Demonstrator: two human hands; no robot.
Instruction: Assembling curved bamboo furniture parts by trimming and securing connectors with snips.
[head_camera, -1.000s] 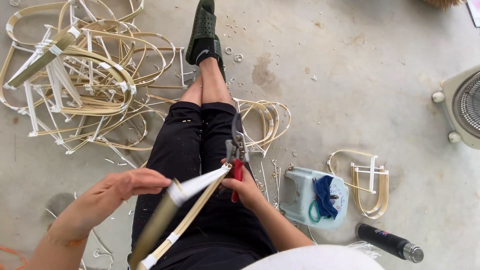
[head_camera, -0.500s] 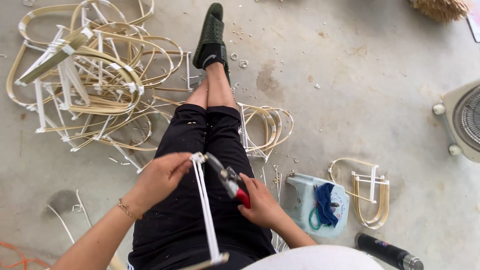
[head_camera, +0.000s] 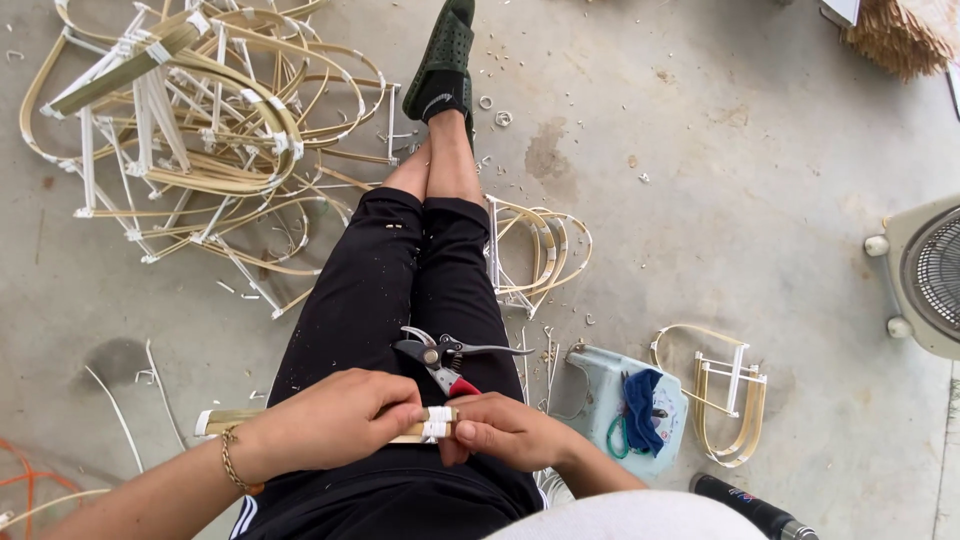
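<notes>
I sit on a concrete floor with my legs in black trousers stretched out. My left hand (head_camera: 325, 425) and my right hand (head_camera: 505, 430) both grip a flat bamboo strip (head_camera: 225, 421) that lies crosswise over my lap, wrapped with white tape near my right thumb. Red-handled pruning shears (head_camera: 440, 358) rest on my right thigh just beyond my hands, blades apart, held by neither hand.
A big heap of bent bamboo frames (head_camera: 200, 140) lies at the left. Smaller frames lie by my right knee (head_camera: 540, 250) and at the right (head_camera: 725, 395). A pale blue stool with a blue cloth (head_camera: 625, 405), a black cylinder (head_camera: 755, 508) and a fan (head_camera: 925, 280) stand to my right.
The strip has swung from pointing along my lap to lying crosswise. My right hand has let go of the shears, which now rest on my thigh, and has taken the strip.
</notes>
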